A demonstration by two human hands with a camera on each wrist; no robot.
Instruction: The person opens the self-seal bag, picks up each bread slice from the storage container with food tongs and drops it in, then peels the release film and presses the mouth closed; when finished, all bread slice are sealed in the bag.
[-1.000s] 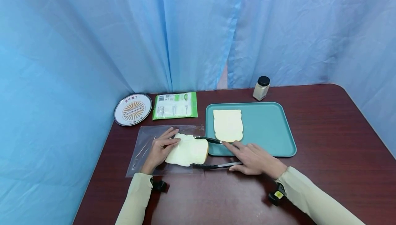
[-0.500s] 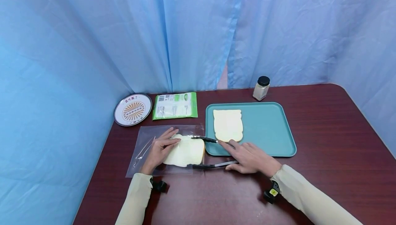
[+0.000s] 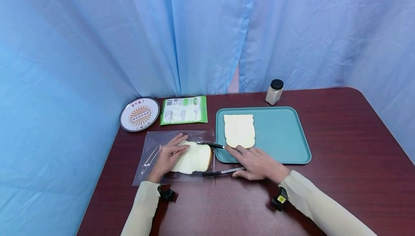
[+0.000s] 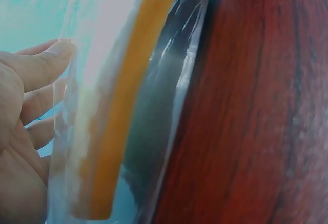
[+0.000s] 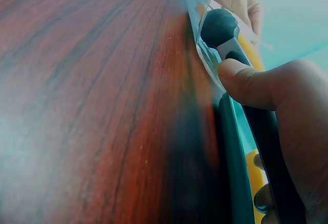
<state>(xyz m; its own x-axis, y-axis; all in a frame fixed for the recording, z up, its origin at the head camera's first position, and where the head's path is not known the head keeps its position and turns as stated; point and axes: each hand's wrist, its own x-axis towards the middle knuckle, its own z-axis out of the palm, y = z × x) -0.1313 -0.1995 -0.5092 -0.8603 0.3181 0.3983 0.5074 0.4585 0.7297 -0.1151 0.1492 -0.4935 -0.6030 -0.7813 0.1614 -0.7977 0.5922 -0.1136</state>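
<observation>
In the head view my left hand point(image 3: 168, 156) is at the clear plastic bag point(image 3: 149, 160), its thumb and fingers pinching the film beside the bread. A bread slice point(image 3: 192, 158) lies partly inside the bag, its brown crust edge facing right. My right hand point(image 3: 257, 164) grips black-and-metal tongs point(image 3: 231, 171), whose arms run along the slice's far and near sides. The right wrist view shows the thumb on the tongs' arm point(image 5: 261, 126). In the left wrist view the crust point(image 4: 123, 101) shows through the film, close to the thumb.
A teal tray point(image 3: 282, 135) bears a second bread slice point(image 3: 240, 131) at its left. Behind the bag lie a green-and-white packet point(image 3: 183, 110) and a round patterned plate point(image 3: 140, 114). A black-capped jar point(image 3: 274, 92) stands behind the tray. Blue curtains point(image 3: 207, 34) border the table.
My right hand and the tongs have moved left, and the slice has slid further left into the bag. My left hand stays nearly still.
</observation>
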